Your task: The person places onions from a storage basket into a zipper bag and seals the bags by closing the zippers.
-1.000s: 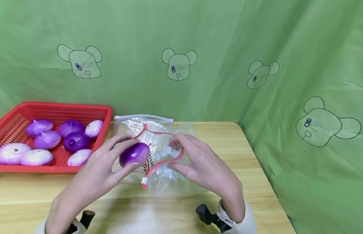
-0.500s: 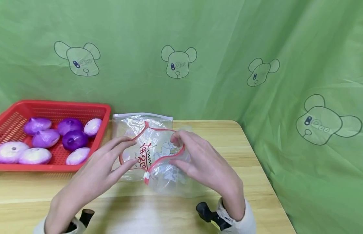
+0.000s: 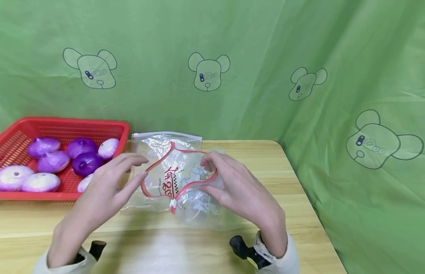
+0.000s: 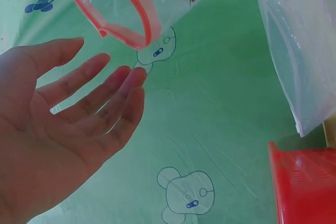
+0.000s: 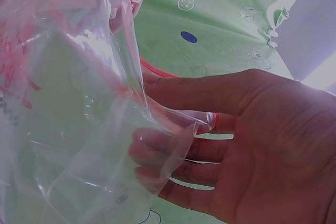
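Note:
A clear zip bag [image 3: 198,207] with a red-edged mouth and red print stands with its mouth spread wide. My right hand [image 3: 233,186] holds the bag at the right side of its rim; in the right wrist view, the thumb and fingers [image 5: 197,98] lie either side of the film. To the left of the mouth, my left hand [image 3: 109,190] has its fingers spread and nothing in them, its fingertips near the red rim. The left wrist view also shows that palm bare. A second clear bag [image 3: 147,144] with a pale zip strip lies flat behind.
At the left, a red plastic basket [image 3: 125,127] contains several purple and white onions [image 3: 87,163]. The wooden table [image 3: 267,167] ends at the right along a slanting edge. A green printed curtain [image 3: 253,57] hangs behind and to the right.
The purple onion that the left hand held at the bag's mouth has left its fingers and is out of sight. The left hand has drawn back leftward; the right keeps its place.

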